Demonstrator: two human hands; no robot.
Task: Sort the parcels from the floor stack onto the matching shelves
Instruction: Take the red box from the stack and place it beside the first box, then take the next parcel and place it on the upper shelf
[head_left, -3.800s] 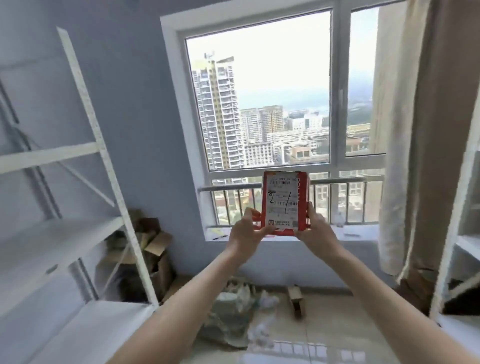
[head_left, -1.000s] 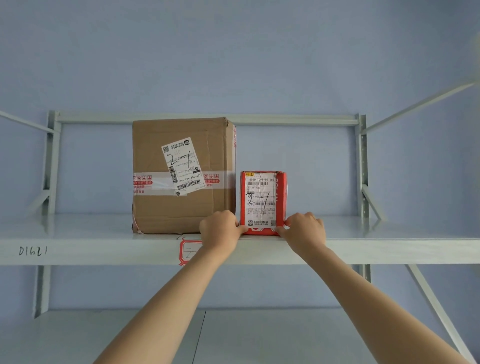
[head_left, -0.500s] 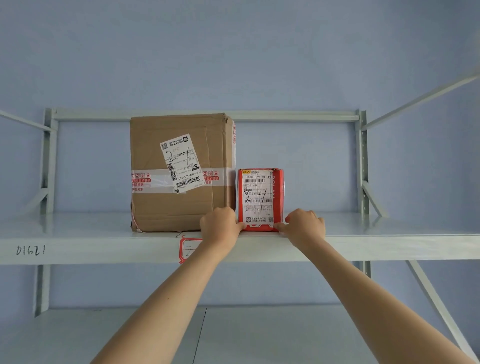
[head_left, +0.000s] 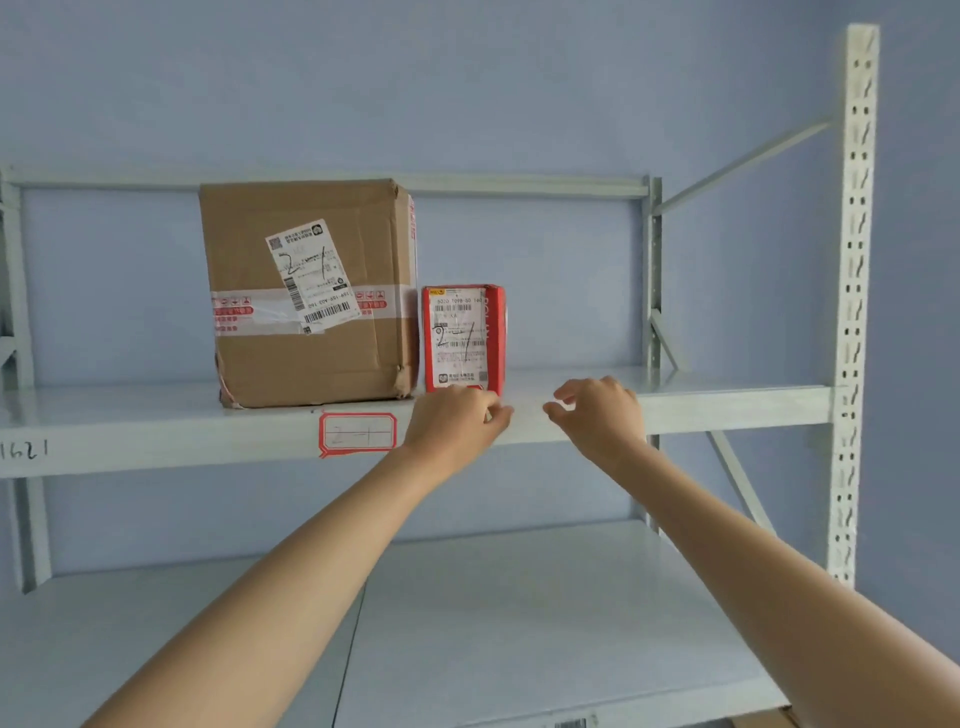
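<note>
Red parcel (head_left: 462, 338) upright on shelf (head_left: 675, 410), beside box (head_left: 306, 291).
Likely light, stiff; grip its side faces. Left hand (head_left: 457, 421) and right hand (head_left: 597, 415) hold nothing, fingers loosely curled.

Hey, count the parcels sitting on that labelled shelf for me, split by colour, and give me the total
Brown cardboard parcel: 1
Red parcel: 1
Total: 2, side by side on the shelf above the 2-1 tag.
</note>
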